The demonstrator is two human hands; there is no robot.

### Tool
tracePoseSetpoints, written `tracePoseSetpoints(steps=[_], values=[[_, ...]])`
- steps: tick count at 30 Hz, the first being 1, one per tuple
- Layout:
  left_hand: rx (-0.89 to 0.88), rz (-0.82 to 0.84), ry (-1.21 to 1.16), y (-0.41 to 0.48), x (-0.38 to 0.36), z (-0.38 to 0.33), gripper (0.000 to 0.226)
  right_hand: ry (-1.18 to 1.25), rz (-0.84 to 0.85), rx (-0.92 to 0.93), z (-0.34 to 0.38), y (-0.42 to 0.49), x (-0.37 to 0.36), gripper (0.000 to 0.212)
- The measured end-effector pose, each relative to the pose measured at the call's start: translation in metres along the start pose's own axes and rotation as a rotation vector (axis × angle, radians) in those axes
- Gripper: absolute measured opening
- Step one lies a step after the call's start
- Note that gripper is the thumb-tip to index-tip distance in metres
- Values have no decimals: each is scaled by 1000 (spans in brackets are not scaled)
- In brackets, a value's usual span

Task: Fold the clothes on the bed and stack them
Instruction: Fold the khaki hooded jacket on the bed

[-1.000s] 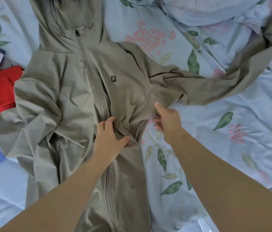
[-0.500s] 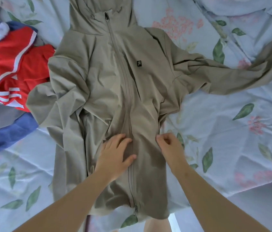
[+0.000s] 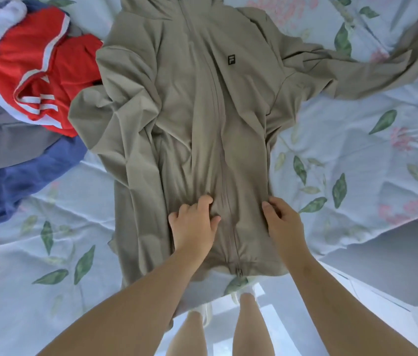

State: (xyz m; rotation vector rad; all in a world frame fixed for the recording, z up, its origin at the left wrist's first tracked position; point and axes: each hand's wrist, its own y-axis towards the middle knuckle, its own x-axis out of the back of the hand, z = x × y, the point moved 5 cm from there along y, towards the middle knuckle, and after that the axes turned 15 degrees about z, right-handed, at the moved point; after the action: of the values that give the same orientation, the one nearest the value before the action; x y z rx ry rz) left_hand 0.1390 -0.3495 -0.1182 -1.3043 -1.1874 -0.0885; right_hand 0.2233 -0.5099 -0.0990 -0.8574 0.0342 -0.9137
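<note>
I see the jacket (image 3: 197,119) lying front-up and zipped on the bed (image 3: 357,155), hood toward the far side, hem at the near edge. My left hand (image 3: 193,222) rests on the lower front just left of the zip (image 3: 224,191), fingers curled and bunching a little cloth, thumb pressed toward the zip. My right hand (image 3: 281,218) sits at the jacket's right side edge, fingers bent over the edge; I cannot tell whether they pinch the cloth or only press on it. One sleeve (image 3: 372,70) stretches out to the right across the sheet; the other lies crumpled over the jacket's left side. A small dark logo (image 3: 231,59) shows on the chest. To the left, touching the crumpled sleeve, lies a heap of red, white, grey and blue clothes (image 3: 33,80).
</note>
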Motion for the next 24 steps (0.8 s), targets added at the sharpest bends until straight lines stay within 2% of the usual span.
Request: tracePoseSetpoints(steps=[2, 6, 10, 12, 14, 16, 19, 20, 22, 24], values=[[-68, 5, -135, 5, 1, 5, 24, -125, 0, 10, -3, -9, -4, 16], [-132, -32, -330, -3, 17, 25, 15, -410, 127, 89, 2, -24, -22, 28], [143, -131, -371, -26, 32, 85, 11, -468, 255, 174, 4, -35, -40, 21], [266, -131, -385, -35, 30, 105, 12, -484, 214, 195, 0, -38, -40, 21], [253, -194, -416, -43, 24, 102, 14, -474, 171, 177, -7, -40, -36, 34], [59, -298, -422, -54, 22, 79, 25, -431, 218, 141, -17, -44, -31, 58], [-245, -205, -377, -63, 7, 43, 59, -443, 362, 162, -35, -52, -23, 72], [-257, -122, -331, -61, -2, 38, 71, -535, 402, 176, -41, -53, -22, 73], [-189, 42, -70, -55, -21, 35, 94, -756, 418, 191, -53, -50, -23, 74], [-136, 83, 180, -50, -31, 36, 100, -820, 330, 249, -54, -42, -24, 55]])
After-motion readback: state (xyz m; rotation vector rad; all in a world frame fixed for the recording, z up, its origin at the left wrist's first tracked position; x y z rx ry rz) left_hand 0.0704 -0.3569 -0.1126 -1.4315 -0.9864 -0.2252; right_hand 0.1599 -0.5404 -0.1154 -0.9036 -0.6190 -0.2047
